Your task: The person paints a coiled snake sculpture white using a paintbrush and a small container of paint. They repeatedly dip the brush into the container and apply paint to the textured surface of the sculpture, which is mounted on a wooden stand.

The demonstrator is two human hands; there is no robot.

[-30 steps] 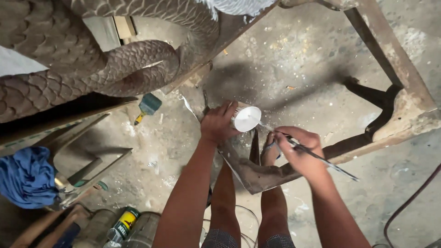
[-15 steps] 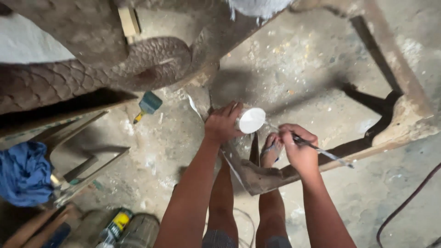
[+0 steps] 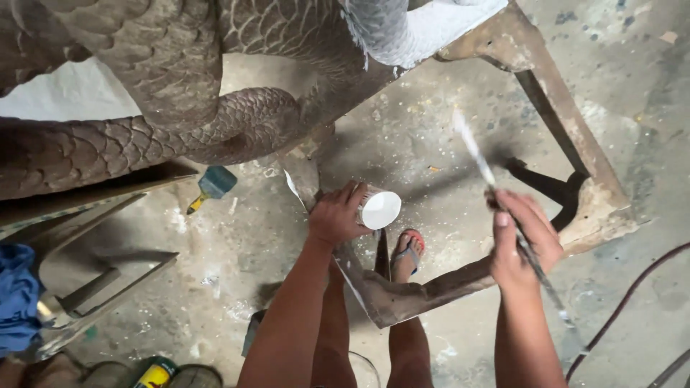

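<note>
Holding a small white cup (image 3: 379, 209) in your left hand (image 3: 336, 215), you keep the arm stretched down and forward, fingers closed around the cup's side, its opening turned to the right. Your right hand (image 3: 523, 241) is raised beside it, fingers closed on a thin brush (image 3: 483, 164) that points up and away, blurred at the tip. Both are above the concrete floor (image 3: 445, 122), near the scaled sculpture (image 3: 144, 136). A yellow can (image 3: 154, 373) lies at the lower left, beside a blue cloth (image 3: 16, 294).

brush (image 3: 517, 237) tip motion-blurred, blue cloth (image 3: 16, 298) cut off left, can (image 3: 154, 373) cropped below
</note>
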